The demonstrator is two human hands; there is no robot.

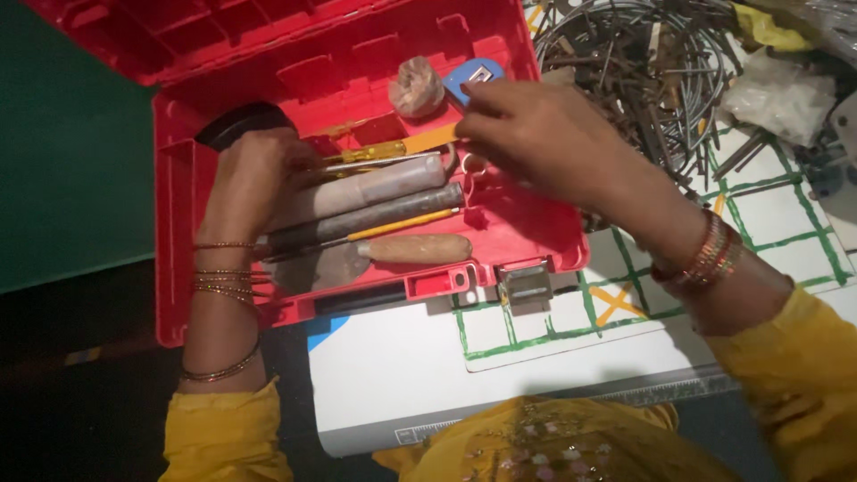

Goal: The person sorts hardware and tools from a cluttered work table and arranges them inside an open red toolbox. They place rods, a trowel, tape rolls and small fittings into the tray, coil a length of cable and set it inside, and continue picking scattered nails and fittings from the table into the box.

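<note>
The fingers (486, 112) of the right hand (544, 143) are pinched together over the upper part of the red toolbox (527, 236), their tips touching the orange end of a yellow-handled screwdriver (393, 149) and lying just below a blue tape measure (473, 78); whether they actually grip the screwdriver cannot be told, since the tips cover that spot. The fingers of the left hand (254, 174) curl down into the left side of the box, closed loosely over the near ends of the long tools, beside a black rounded thing (241, 120) at the box's edge; which tool they hold cannot be told. Between the hands lie two grey bars (375, 201) side by side, a thin yellow pencil-like tool (402, 223) under them, and a trowel with a wooden handle (415, 248) nearest the front wall. A brownish lump (416, 87) sits in the upper compartment next to the tape measure. The lid (268, 36) stands open at the back. Both wrists carry bangles (710, 254) and yellow sleeves (223, 433). The toolbox rests on a white sheet (393, 375) with green grid lines on the bench, and a coil of wire and rusty nails (643, 62) lies well to the right.
</note>
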